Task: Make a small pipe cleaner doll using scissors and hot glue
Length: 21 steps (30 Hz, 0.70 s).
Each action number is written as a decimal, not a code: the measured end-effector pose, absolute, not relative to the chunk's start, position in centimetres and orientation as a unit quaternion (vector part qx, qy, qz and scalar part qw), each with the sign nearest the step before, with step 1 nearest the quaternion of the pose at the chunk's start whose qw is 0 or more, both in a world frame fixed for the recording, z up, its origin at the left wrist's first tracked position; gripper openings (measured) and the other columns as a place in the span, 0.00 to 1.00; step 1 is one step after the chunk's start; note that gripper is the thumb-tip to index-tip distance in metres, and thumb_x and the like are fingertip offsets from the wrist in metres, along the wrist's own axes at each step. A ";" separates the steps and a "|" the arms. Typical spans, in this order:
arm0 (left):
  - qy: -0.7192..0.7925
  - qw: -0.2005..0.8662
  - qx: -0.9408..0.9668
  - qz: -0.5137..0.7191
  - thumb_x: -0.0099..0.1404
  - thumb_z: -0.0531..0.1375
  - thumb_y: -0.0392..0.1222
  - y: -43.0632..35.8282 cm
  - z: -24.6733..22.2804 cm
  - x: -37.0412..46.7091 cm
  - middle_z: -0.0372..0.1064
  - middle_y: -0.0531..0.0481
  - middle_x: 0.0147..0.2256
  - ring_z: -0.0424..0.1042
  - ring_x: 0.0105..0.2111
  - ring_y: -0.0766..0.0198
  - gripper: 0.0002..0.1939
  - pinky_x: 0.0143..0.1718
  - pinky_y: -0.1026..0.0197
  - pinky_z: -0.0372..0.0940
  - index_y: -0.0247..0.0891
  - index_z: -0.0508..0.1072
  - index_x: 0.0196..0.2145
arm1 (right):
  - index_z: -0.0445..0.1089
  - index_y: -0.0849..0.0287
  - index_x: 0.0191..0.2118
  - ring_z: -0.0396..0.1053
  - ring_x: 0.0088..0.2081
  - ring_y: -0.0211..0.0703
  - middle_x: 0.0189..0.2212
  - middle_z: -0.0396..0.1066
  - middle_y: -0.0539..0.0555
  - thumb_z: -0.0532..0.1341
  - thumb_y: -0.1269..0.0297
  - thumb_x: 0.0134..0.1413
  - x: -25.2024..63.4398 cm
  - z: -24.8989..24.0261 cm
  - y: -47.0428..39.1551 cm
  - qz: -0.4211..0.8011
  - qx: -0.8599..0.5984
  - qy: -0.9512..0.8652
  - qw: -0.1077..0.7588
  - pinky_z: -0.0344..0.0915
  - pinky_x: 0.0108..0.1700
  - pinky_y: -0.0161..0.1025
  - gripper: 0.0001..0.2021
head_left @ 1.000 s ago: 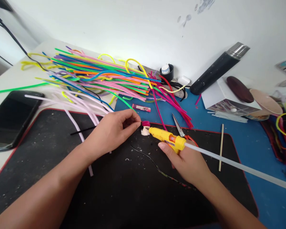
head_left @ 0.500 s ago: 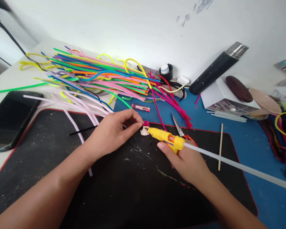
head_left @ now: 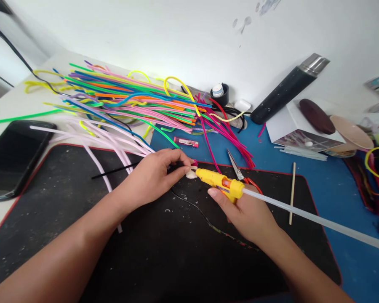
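I see the left hand (head_left: 161, 173) has edged toward the glue gun (head_left: 209, 176), its pinch (on what, I can't tell) now mostly covering the magenta piece (head_left: 195, 163) just beyond the glue gun's nozzle; the right hand (head_left: 248, 212) grips the glue gun.

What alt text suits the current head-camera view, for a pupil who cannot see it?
A right hand holds a yellow glue gun, its tip close to a small pink and white piece by the left hand, over a black mat. Beyond lie colourful pipe cleaners and scissors.
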<state>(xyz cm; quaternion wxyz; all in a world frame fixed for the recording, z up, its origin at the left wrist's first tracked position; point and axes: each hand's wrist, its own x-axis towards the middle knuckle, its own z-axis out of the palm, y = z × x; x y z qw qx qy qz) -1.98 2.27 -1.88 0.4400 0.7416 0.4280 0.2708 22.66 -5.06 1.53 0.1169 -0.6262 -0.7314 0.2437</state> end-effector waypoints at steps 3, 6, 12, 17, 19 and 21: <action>0.429 0.451 0.734 0.273 0.74 0.61 0.45 2.2 -1.7 -2.0 0.84 0.50 0.47 0.82 0.47 0.56 0.07 0.49 0.56 0.72 0.43 0.78 0.40 | 0.78 0.53 0.34 0.73 0.23 0.48 0.17 0.69 0.50 0.56 0.43 0.75 22.6 1.6 -5.0 0.245 -0.629 -0.728 0.118 0.62 0.26 0.40 0.24; 0.430 0.467 0.723 0.273 0.74 0.61 0.45 2.2 -1.7 -2.0 0.84 0.51 0.47 0.82 0.46 0.57 0.07 0.47 0.57 0.71 0.44 0.78 0.39 | 0.77 0.53 0.33 0.72 0.23 0.48 0.16 0.68 0.49 0.56 0.42 0.75 22.7 1.6 -5.0 0.244 -0.631 -0.727 0.119 0.61 0.26 0.40 0.25; 0.430 0.475 0.721 0.265 0.75 0.61 0.46 2.2 -1.7 -2.0 0.84 0.50 0.47 0.82 0.46 0.57 0.08 0.46 0.58 0.72 0.43 0.78 0.40 | 0.76 0.53 0.31 0.68 0.19 0.45 0.13 0.64 0.47 0.55 0.42 0.75 22.7 1.5 -5.0 0.237 -0.626 -0.735 0.112 0.60 0.24 0.39 0.26; 0.430 0.475 0.720 0.268 0.75 0.61 0.47 2.2 -1.6 -1.9 0.85 0.50 0.47 0.82 0.46 0.57 0.08 0.45 0.58 0.72 0.43 0.78 0.39 | 0.76 0.52 0.32 0.68 0.19 0.45 0.14 0.65 0.47 0.55 0.42 0.75 22.7 1.6 -5.0 0.235 -0.625 -0.735 0.115 0.60 0.23 0.39 0.25; 0.429 0.476 0.719 0.270 0.75 0.61 0.47 2.2 -1.6 -1.9 0.85 0.50 0.47 0.82 0.46 0.57 0.08 0.45 0.58 0.72 0.43 0.78 0.39 | 0.76 0.52 0.32 0.68 0.19 0.45 0.14 0.65 0.47 0.55 0.42 0.75 22.7 1.6 -5.0 0.237 -0.625 -0.735 0.116 0.59 0.23 0.39 0.25; 0.430 0.478 0.717 0.269 0.75 0.61 0.47 2.2 -1.6 -1.9 0.85 0.50 0.47 0.82 0.46 0.57 0.08 0.46 0.57 0.72 0.43 0.78 0.39 | 0.77 0.53 0.32 0.69 0.19 0.46 0.14 0.65 0.48 0.56 0.43 0.75 22.6 1.5 -5.0 0.240 -0.626 -0.733 0.116 0.60 0.24 0.39 0.25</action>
